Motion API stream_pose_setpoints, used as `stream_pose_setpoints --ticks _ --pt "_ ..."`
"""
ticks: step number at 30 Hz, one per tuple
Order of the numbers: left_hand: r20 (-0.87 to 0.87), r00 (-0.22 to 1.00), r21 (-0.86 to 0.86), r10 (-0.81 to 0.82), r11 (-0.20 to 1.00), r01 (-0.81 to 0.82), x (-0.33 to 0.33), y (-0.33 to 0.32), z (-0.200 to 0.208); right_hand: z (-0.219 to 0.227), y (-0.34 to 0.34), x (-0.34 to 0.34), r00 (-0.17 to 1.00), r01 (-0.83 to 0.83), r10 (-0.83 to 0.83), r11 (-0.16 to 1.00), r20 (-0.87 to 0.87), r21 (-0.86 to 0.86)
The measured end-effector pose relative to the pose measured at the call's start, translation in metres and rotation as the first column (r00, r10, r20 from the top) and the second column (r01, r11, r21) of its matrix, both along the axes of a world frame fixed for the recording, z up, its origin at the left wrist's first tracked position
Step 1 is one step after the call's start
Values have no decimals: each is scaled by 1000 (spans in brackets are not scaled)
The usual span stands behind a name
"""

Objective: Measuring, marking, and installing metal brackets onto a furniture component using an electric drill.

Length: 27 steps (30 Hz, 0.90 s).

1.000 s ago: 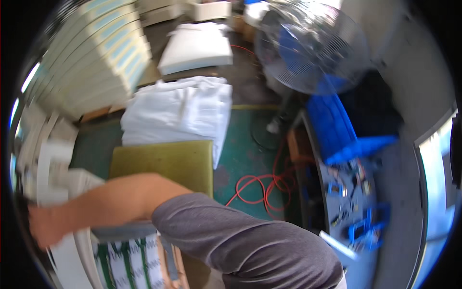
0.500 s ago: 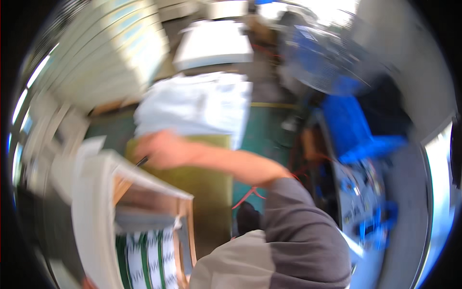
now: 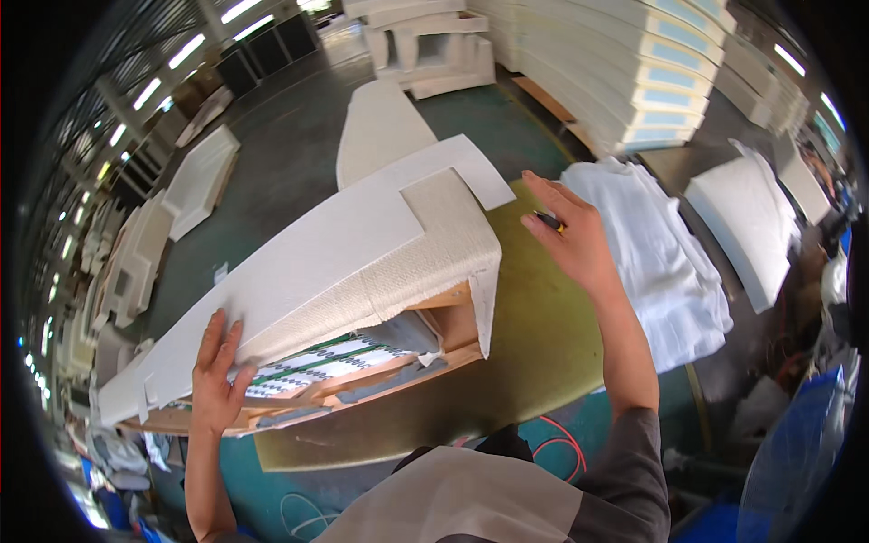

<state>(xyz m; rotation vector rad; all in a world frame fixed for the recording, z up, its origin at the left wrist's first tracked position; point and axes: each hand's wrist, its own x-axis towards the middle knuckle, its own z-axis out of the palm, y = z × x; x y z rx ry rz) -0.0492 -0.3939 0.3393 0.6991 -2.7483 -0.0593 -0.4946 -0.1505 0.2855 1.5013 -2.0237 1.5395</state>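
Two bare hands show clearly now; half a second ago, only the right. Left hand point(image 3: 217, 380): fingers spread, resting on the near edge of a white sheet point(image 3: 317, 244), apparently steadying it. Sheet lies over a padded frame point(image 3: 425, 249) on an olive bench point(image 3: 543, 317). Right hand point(image 3: 575, 237), fingers extended, holds a black-and-yellow tool point(image 3: 549, 222) just beyond the sheet. Farther: white cloth point(image 3: 643, 262).

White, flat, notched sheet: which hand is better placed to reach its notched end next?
Probably the right hand: it is near that end of the sheet, though holding a small black-and-yellow tool. The left hand rests farther along the sheet.
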Motion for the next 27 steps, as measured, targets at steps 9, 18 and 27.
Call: stream_pose_setpoints --ticks 9,18,27 --pt "87 996 -178 34 984 -18 -11 2 16 1 -29 -34 969 -220 214 975 121 40" --pt "151 988 -592 31 803 66 34 -16 3 16 -1 21 915 -72 108 992 -390 105" --pt "-8 994 -407 110 908 -104 28 -1 -2 -6 -2 44 957 15 10 997 -291 82"
